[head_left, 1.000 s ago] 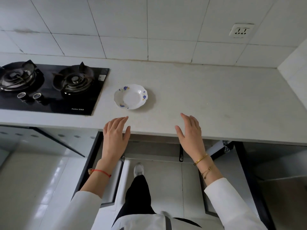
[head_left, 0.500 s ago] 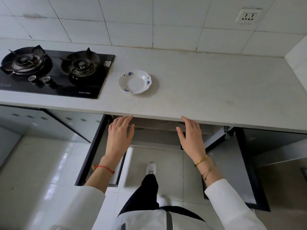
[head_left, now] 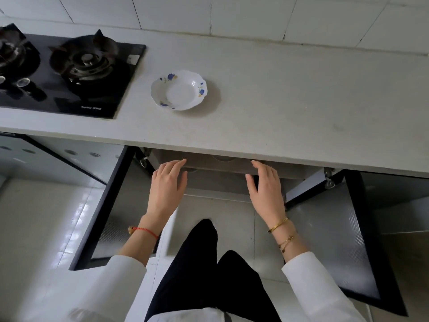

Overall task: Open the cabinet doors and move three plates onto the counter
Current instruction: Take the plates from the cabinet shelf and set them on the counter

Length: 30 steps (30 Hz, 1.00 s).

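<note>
While a second ago both hands hovered at the counter (head_left: 290,108) edge, the left hand (head_left: 167,189) and right hand (head_left: 267,189) now sit lower, reaching under it into the open cabinet (head_left: 220,180), fingers (head_left: 176,165) spread wide and empty. One plate (head_left: 178,90) already rests on the counter, well beyond the fingers; I judge a second pickup is starting, with pale rims faintly visible just past the fingertips.

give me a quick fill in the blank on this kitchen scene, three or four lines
1. The plate on the counter has ____ flowers on its rim.
2. Both cabinet doors below the counter stand ____.
3. The plate sits just right of the ____.
4. The left hand and right hand hold ____.

Missing words: blue; open; gas stove; nothing
</note>
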Each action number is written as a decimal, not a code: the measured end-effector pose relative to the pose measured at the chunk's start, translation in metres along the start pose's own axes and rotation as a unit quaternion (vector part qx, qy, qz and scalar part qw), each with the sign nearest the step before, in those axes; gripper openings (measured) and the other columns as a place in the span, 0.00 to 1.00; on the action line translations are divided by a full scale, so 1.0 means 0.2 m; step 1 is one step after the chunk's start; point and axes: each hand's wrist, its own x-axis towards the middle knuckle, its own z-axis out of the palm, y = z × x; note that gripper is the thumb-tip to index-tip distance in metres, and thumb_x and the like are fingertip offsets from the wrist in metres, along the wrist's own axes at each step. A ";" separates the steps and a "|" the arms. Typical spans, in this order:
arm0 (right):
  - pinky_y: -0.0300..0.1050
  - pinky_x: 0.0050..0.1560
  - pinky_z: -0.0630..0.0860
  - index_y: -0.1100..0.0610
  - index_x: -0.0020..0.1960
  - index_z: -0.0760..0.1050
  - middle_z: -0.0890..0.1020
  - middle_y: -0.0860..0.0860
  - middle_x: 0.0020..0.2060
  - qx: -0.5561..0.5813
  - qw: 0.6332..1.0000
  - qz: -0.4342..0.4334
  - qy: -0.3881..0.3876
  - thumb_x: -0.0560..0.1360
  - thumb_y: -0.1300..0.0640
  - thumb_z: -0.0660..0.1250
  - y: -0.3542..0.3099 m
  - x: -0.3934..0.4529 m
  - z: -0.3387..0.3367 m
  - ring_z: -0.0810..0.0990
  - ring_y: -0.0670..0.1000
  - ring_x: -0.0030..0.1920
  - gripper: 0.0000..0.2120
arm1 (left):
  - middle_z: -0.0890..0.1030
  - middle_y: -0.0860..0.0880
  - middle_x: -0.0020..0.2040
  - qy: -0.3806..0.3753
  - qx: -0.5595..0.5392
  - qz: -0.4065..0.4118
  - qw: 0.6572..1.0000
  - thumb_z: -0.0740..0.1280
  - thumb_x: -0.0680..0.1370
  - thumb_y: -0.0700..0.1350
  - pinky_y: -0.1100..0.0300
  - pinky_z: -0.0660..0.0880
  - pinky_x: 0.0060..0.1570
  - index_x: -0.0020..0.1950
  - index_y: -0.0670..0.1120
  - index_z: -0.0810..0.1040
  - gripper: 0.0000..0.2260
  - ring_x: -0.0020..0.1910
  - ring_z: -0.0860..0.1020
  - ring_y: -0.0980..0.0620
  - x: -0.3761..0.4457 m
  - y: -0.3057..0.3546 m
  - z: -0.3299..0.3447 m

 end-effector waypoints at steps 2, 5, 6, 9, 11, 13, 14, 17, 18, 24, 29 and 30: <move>0.51 0.67 0.72 0.59 0.68 0.69 0.77 0.54 0.62 -0.002 1.000 0.000 -0.004 0.80 0.53 0.60 0.10 0.02 0.11 0.71 0.54 0.66 0.19 | 0.80 0.47 0.61 -0.003 0.004 -0.001 1.000 0.64 0.80 0.42 0.52 0.70 0.61 0.67 0.44 0.75 0.16 0.62 0.75 0.47 0.01 -0.06 0.14; 0.51 0.67 0.71 0.59 0.68 0.69 0.77 0.54 0.63 -0.004 1.000 0.006 -0.015 0.80 0.53 0.60 0.26 0.06 0.29 0.71 0.54 0.66 0.19 | 0.80 0.47 0.61 -0.010 0.010 -0.001 1.000 0.64 0.80 0.42 0.51 0.71 0.60 0.67 0.44 0.75 0.16 0.62 0.75 0.46 0.04 -0.16 0.35; 0.51 0.66 0.72 0.60 0.68 0.69 0.77 0.55 0.63 -0.005 1.000 0.009 -0.020 0.80 0.53 0.60 0.31 0.08 0.36 0.71 0.54 0.66 0.19 | 0.80 0.47 0.61 -0.013 0.010 -0.001 1.000 0.64 0.80 0.42 0.51 0.71 0.60 0.67 0.44 0.75 0.16 0.62 0.75 0.46 0.05 -0.19 0.43; 0.51 0.65 0.71 0.60 0.68 0.69 0.77 0.55 0.62 -0.016 0.999 0.016 -0.022 0.80 0.53 0.59 0.47 0.15 0.56 0.72 0.56 0.64 0.19 | 0.80 0.46 0.60 -0.010 0.013 0.005 1.000 0.64 0.80 0.42 0.50 0.71 0.58 0.67 0.43 0.75 0.16 0.61 0.75 0.44 0.10 -0.31 0.65; 0.52 0.64 0.70 0.60 0.68 0.69 0.77 0.56 0.62 -0.021 0.999 0.018 -0.016 0.80 0.53 0.60 0.57 0.19 0.69 0.72 0.57 0.64 0.19 | 0.80 0.46 0.59 -0.002 0.022 0.017 1.000 0.64 0.80 0.43 0.50 0.72 0.57 0.66 0.43 0.75 0.15 0.60 0.76 0.44 0.14 -0.39 0.80; 0.52 0.65 0.70 0.61 0.67 0.70 0.77 0.56 0.62 -0.021 1.000 0.018 -0.009 0.80 0.53 0.60 0.66 0.24 0.82 0.72 0.57 0.64 0.19 | 0.80 0.44 0.57 0.002 0.038 0.027 0.999 0.64 0.79 0.43 0.49 0.72 0.55 0.64 0.42 0.76 0.14 0.57 0.76 0.42 0.18 -0.48 0.95; 0.52 0.65 0.70 0.61 0.67 0.70 0.77 0.57 0.62 -0.022 1.000 0.018 -0.006 0.80 0.53 0.60 0.70 0.26 0.88 0.73 0.58 0.64 0.19 | 0.80 0.44 0.57 0.002 0.044 0.027 0.999 0.63 0.79 0.43 0.48 0.72 0.55 0.63 0.41 0.76 0.14 0.56 0.77 0.41 0.19 -0.52 1.02; 0.54 0.66 0.71 0.62 0.66 0.70 0.77 0.58 0.61 -0.018 1.000 0.008 0.009 0.80 0.54 0.61 0.81 0.31 1.06 0.73 0.59 0.64 0.18 | 0.79 0.42 0.58 0.003 0.027 0.022 0.999 0.63 0.79 0.42 0.46 0.72 0.60 0.64 0.41 0.76 0.14 0.56 0.76 0.38 0.24 -0.64 1.21; 0.55 0.65 0.71 0.62 0.66 0.70 0.77 0.59 0.61 -0.015 1.000 0.003 0.014 0.80 0.54 0.62 0.85 0.33 1.11 0.74 0.59 0.63 0.18 | 0.80 0.42 0.59 0.011 0.015 0.027 0.999 0.63 0.78 0.41 0.45 0.73 0.59 0.64 0.41 0.76 0.15 0.56 0.76 0.38 0.26 -0.67 1.27; 0.58 0.64 0.71 0.64 0.67 0.70 0.77 0.61 0.61 -0.032 0.999 -0.022 0.033 0.80 0.54 0.61 1.03 0.41 1.41 0.74 0.61 0.63 0.20 | 0.79 0.40 0.59 0.048 0.021 0.086 0.995 0.63 0.79 0.42 0.46 0.74 0.57 0.66 0.41 0.75 0.16 0.56 0.76 0.39 0.33 -0.84 1.53; 0.57 0.65 0.71 0.64 0.68 0.68 0.76 0.61 0.62 -0.026 0.999 -0.020 0.042 0.80 0.53 0.59 1.11 0.49 1.57 0.72 0.60 0.64 0.20 | 0.79 0.40 0.60 0.061 0.012 0.111 0.992 0.63 0.80 0.42 0.45 0.75 0.57 0.67 0.41 0.75 0.16 0.56 0.77 0.38 0.38 -0.91 1.68; 0.57 0.64 0.71 0.64 0.68 0.68 0.76 0.61 0.62 -0.025 0.998 -0.020 0.046 0.80 0.53 0.59 1.13 0.50 1.59 0.72 0.60 0.64 0.20 | 0.79 0.39 0.59 0.069 0.012 0.117 0.991 0.63 0.80 0.42 0.45 0.75 0.57 0.66 0.40 0.75 0.16 0.56 0.77 0.38 0.39 -0.92 1.70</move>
